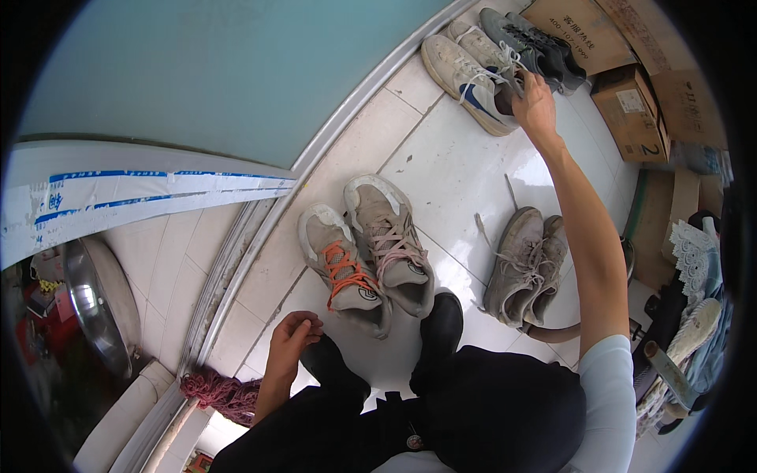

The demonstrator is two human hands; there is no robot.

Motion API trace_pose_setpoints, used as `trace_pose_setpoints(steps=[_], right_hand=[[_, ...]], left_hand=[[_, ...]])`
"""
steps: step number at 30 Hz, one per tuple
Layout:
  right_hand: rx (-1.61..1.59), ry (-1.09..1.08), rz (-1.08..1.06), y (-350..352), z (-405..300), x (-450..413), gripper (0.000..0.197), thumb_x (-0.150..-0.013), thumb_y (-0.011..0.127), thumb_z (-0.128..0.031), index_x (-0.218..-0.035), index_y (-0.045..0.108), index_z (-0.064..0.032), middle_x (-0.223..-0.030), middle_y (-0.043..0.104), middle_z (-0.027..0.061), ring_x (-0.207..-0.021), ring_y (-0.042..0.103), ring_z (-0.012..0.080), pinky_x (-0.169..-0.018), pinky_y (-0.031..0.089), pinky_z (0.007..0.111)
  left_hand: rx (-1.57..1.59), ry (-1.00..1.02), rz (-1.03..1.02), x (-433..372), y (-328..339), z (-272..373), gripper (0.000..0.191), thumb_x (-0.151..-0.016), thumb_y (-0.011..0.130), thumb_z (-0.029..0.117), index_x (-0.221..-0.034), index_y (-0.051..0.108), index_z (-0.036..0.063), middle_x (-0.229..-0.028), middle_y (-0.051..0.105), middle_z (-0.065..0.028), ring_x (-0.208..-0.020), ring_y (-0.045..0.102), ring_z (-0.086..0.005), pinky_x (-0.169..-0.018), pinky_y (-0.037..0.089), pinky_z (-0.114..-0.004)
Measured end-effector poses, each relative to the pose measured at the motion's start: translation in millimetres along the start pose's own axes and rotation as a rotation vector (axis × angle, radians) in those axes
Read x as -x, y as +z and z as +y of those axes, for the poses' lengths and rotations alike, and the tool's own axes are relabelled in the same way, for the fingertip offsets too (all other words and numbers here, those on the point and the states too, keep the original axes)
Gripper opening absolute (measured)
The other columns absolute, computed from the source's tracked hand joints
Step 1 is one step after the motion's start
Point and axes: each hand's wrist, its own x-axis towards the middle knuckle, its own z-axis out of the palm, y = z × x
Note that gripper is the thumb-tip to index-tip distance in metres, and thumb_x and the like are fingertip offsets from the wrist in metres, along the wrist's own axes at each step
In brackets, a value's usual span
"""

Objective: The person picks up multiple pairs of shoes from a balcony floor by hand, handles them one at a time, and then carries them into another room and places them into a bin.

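My right hand (pixel 536 106) reaches far forward and grips the heel and collar area of a white sneaker with a blue swoosh (pixel 473 88), which stands beside its lighter mate; the exact grip is partly hidden. My left hand (pixel 297 331) hangs over my left shoe with fingers curled and nothing visible in it. Before my feet stands a beige-grey pair of sneakers: the left one with orange laces (pixel 346 272), the right one with pale pink laces (pixel 390 245). Near my right forearm sits a dirty grey-pink pair of lace-up shoes (pixel 523 266), laces trailing on the tiles.
Dark grey sneakers (pixel 532 47) stand beyond the white pair, next to cardboard boxes (pixel 627 112). A sliding-door track (pixel 260 236) runs along the left. A purple-red mop head (pixel 222 393) lies at lower left. Fabric and a rope-like bundle (pixel 692 337) fill the right edge.
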Motion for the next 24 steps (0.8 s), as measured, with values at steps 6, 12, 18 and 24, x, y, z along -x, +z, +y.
trace_pose_setpoints(steps=[6, 12, 18, 24], right_hand=[[-0.583, 0.059, -0.177, -68, -126, 107, 0.018, -0.096, 0.068, -0.013, -0.102, 0.068, 0.0038, -0.088, 0.070, 0.0138, -0.071, 0.065, 0.0227, -0.067, 0.052, 0.033], [-0.677, -0.247, -0.734, -129, -229, 224, 0.040, -0.093, 0.070, -0.034, -0.074, 0.066, 0.0006, -0.071, 0.066, 0.0178, -0.068, 0.066, 0.0384, -0.063, 0.052, 0.044], [-0.342, -0.179, -0.889, -155, -257, 245, 0.047, -0.088, 0.073, -0.047, -0.078, 0.065, -0.0010, -0.075, 0.068, 0.0196, -0.071, 0.067, 0.0389, -0.063, 0.053, 0.047], [-0.219, -0.223, -0.908, -121, -274, 274, 0.054, -0.081, 0.078, -0.051, -0.084, 0.062, 0.0006, -0.075, 0.068, 0.0214, -0.075, 0.069, 0.0398, -0.067, 0.054, 0.047]], left_hand=[[-0.120, -0.026, -0.143, -24, 15, 4, 0.030, -0.104, 0.056, 0.017, -0.129, 0.057, 0.0007, -0.121, 0.065, -0.0128, -0.105, 0.066, -0.0209, -0.090, 0.054, -0.032], [-0.278, -0.074, -0.271, -32, 24, -5, 0.058, -0.100, 0.061, 0.023, -0.148, 0.039, -0.0009, -0.138, 0.057, -0.0178, -0.118, 0.064, -0.0265, -0.096, 0.052, -0.038], [-0.217, -0.026, -0.353, -51, 29, -25, 0.077, -0.097, 0.066, 0.023, -0.157, 0.023, -0.0023, -0.145, 0.052, -0.0209, -0.126, 0.060, -0.0282, -0.098, 0.051, -0.039], [-0.155, 0.082, -0.394, -64, 21, -46, 0.085, -0.093, 0.074, 0.031, -0.158, 0.026, 0.0040, -0.146, 0.049, -0.0145, -0.124, 0.055, -0.0219, -0.097, 0.048, -0.036]])
